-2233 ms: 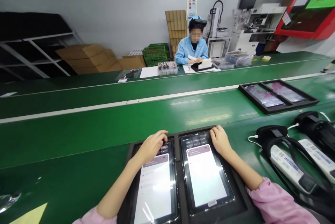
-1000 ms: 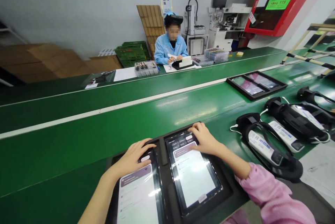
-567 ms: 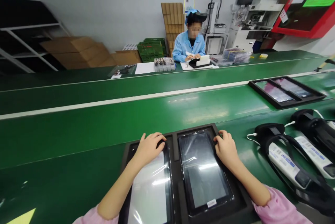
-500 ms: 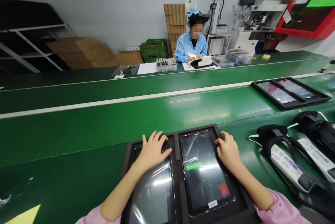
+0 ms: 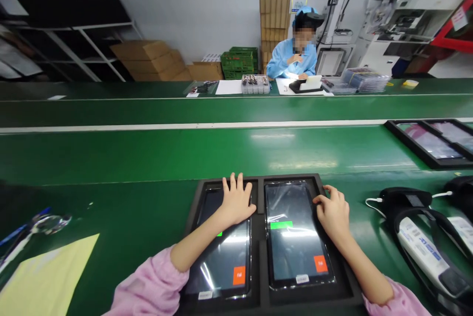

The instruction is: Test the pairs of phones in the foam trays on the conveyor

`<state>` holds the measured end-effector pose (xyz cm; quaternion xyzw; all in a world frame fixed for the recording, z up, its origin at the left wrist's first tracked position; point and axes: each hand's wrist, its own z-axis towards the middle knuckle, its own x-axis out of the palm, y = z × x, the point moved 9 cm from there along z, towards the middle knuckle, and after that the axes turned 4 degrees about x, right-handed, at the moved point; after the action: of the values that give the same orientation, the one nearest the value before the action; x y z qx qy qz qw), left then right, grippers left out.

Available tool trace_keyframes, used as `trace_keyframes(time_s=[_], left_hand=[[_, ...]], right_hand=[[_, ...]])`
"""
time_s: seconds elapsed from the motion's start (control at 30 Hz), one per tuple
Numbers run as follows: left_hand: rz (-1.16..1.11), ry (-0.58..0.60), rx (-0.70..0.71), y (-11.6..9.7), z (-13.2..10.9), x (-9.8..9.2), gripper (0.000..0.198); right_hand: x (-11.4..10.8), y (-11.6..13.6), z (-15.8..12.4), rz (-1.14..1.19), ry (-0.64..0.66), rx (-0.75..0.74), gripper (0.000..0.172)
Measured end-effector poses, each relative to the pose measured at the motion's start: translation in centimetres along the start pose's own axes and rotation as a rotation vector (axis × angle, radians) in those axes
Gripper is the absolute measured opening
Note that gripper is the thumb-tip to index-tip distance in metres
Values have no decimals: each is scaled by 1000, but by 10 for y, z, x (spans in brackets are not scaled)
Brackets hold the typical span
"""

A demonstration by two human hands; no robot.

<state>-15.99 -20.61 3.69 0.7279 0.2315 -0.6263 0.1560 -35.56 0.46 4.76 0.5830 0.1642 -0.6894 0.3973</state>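
Two tablets lie side by side in a black foam tray (image 5: 261, 252) on the green bench in front of me. Over the upper part of the left tablet (image 5: 218, 271) my left hand (image 5: 236, 202) is spread, fingers apart, holding nothing. The right tablet (image 5: 295, 247) shows a green bar and a red-orange square on a dark screen. My right hand (image 5: 334, 212) rests at the tray's right edge, fingers bent, thumb by the rim; it seems to hold nothing. Both screens are lit, and a small white label sits at the bottom of each.
Headset-like devices with white cables (image 5: 417, 237) lie to the right. Another tray of tablets (image 5: 432, 146) is at the far right. Yellow paper (image 5: 55, 271) and pens (image 5: 22, 237) lie at left. Across the bench a person in blue (image 5: 295, 57) sits at work.
The view has turned left and levelled. The left tablet's screen now shows a green bar and a red-orange square. My hands keep nearly the same places on the tray.
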Motion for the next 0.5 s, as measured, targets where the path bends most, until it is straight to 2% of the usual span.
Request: trace_keyframes(time_s=[0.1,0.27,0.5], left_hand=[[-18,3,-10,1,-3,-4,54],[-13,11,-58,-3,-2,-9,52],[-17,4,-49,-9,3,-13,54]], right_hand=[[4,-4,1,30,18,35,30],[12,-9,4,104,35,8,33],[13,-11,3,120,-29,-40,33]])
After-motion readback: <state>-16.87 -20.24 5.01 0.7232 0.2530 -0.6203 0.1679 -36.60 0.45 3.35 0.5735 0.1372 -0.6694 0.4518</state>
